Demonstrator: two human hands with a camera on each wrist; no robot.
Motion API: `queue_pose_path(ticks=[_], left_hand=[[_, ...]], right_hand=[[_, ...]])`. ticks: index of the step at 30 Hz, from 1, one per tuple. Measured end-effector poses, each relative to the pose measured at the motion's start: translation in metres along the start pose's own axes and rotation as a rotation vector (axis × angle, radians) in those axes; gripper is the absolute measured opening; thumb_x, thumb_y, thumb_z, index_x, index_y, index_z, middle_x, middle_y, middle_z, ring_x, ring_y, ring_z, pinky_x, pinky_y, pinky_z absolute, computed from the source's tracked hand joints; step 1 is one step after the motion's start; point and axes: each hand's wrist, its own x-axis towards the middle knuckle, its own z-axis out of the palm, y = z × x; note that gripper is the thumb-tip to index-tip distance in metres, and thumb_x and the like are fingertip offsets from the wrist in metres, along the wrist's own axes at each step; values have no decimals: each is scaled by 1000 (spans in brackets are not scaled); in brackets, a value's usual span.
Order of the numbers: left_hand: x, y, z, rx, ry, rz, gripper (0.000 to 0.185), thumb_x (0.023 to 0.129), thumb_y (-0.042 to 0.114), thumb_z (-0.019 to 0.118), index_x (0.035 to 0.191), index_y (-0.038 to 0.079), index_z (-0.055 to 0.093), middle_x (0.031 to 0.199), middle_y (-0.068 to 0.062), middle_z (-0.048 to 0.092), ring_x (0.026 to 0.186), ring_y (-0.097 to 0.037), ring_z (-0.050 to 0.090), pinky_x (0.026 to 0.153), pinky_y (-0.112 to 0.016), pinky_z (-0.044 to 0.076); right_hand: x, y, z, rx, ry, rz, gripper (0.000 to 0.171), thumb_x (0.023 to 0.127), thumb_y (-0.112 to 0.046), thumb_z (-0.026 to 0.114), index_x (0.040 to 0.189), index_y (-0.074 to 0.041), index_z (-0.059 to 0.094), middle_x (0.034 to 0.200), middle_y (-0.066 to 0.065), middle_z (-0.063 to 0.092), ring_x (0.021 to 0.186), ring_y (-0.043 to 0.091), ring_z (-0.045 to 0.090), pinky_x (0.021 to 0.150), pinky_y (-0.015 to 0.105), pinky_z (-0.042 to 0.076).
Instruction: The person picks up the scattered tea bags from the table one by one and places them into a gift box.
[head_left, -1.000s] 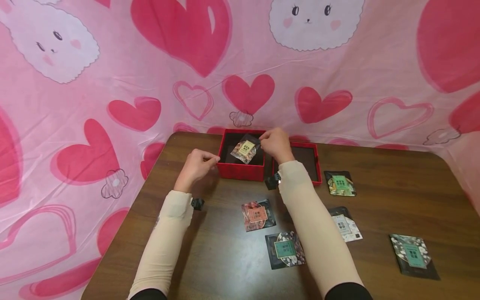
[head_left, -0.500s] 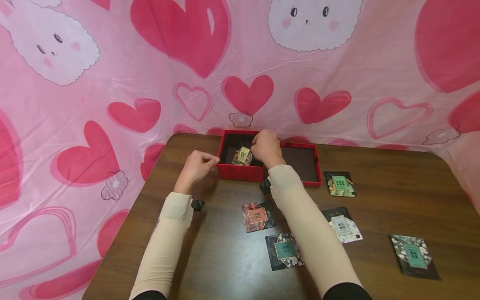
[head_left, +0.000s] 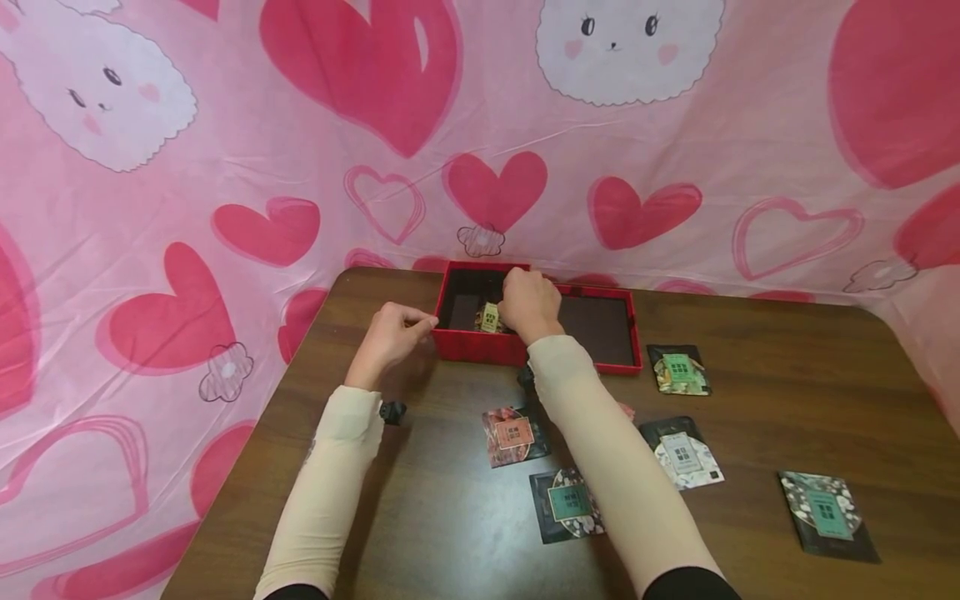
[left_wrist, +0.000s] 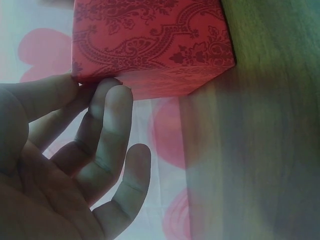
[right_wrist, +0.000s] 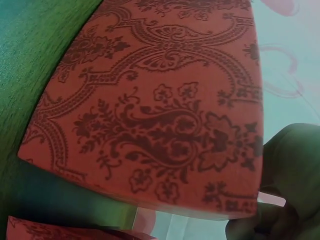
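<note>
Since a second ago our right hand (head_left: 528, 306) has sunk into the red box (head_left: 480, 346), carrying the yellow-labelled packet (head_left: 489, 317) it pinches below the rim. Nearest us five packets still lie on the worktop (head_left: 420, 500): the teal one (head_left: 567, 503), the pink one (head_left: 514, 433) and three to the right. Farther off, our left hand (head_left: 390, 336) steadies the box corner with fingertips pressed together, unmoved; the lid (head_left: 600, 329) lies beside it
</note>
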Motion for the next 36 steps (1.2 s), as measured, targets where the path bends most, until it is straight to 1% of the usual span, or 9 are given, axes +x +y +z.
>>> queue_pose_path(ticks=[6, 12, 20, 23, 26, 28, 30, 34, 36], left_hand=[[0, 0, 0, -10, -4, -3, 27, 99, 24, 66, 112, 3, 77, 99, -11, 74, 84, -28, 67, 74, -41, 55], [0, -1, -1, -15, -4, -1, 26, 99, 23, 66, 112, 3, 77, 100, -11, 74, 84, -29, 66, 73, -41, 54], [1, -2, -1, 14, 1, 28, 25, 99, 22, 66, 109, 2, 78, 99, -10, 75, 79, -23, 66, 67, -37, 52], [1, -2, -2, 19, -1, 35, 25, 99, 22, 66, 110, 2, 78, 99, -11, 75, 79, -24, 66, 67, -37, 52], [1, -1, -2, 17, -9, 34, 26, 99, 22, 66, 111, 2, 78, 100, -12, 74, 81, -28, 67, 68, -38, 53], [0, -1, -3, 15, -16, 31, 26, 100, 22, 65, 112, 2, 77, 101, -12, 74, 84, -32, 67, 70, -40, 54], [1, -2, -3, 12, -19, 28, 26, 100, 22, 65, 112, 2, 77, 103, -13, 74, 86, -35, 68, 73, -42, 55], [0, -1, -3, 0, -23, 19, 27, 100, 22, 65, 113, 2, 77, 106, -14, 74, 89, -37, 69, 76, -44, 57], [0, -1, -2, -5, -24, 17, 27, 100, 22, 65, 113, 2, 77, 106, -14, 74, 89, -38, 69, 76, -45, 57]], right_hand=[[1, 1, 3, -63, 13, -21, 13, 86, -17, 68, 74, -14, 70, 86, 12, 70, 80, 34, 66, 61, 50, 54], [2, 1, 5, -110, 18, -31, 17, 88, -17, 68, 72, -14, 69, 83, 11, 69, 77, 33, 66, 62, 48, 53], [3, 1, 6, -174, 1, -52, 17, 92, -15, 62, 80, -12, 74, 92, 14, 72, 84, 36, 67, 72, 49, 53], [2, 1, 6, -172, 8, -52, 18, 92, -16, 62, 79, -13, 74, 91, 14, 72, 83, 36, 67, 72, 49, 54], [1, 3, 4, -140, 26, -46, 17, 91, -18, 65, 76, -15, 74, 88, 13, 72, 82, 35, 66, 68, 49, 55], [0, 4, 1, -96, 39, -44, 17, 91, -19, 66, 77, -17, 75, 87, 10, 72, 82, 35, 67, 65, 49, 55], [-2, 4, -5, -34, 50, -43, 14, 91, -20, 68, 81, -19, 78, 91, 8, 73, 84, 34, 67, 65, 50, 56], [-4, 6, -18, 101, 43, -36, 14, 93, -22, 68, 93, -20, 81, 98, 4, 74, 91, 33, 67, 71, 51, 56], [-5, 8, -24, 169, 30, -30, 15, 94, -23, 68, 94, -17, 82, 94, 3, 74, 90, 31, 66, 71, 50, 55]])
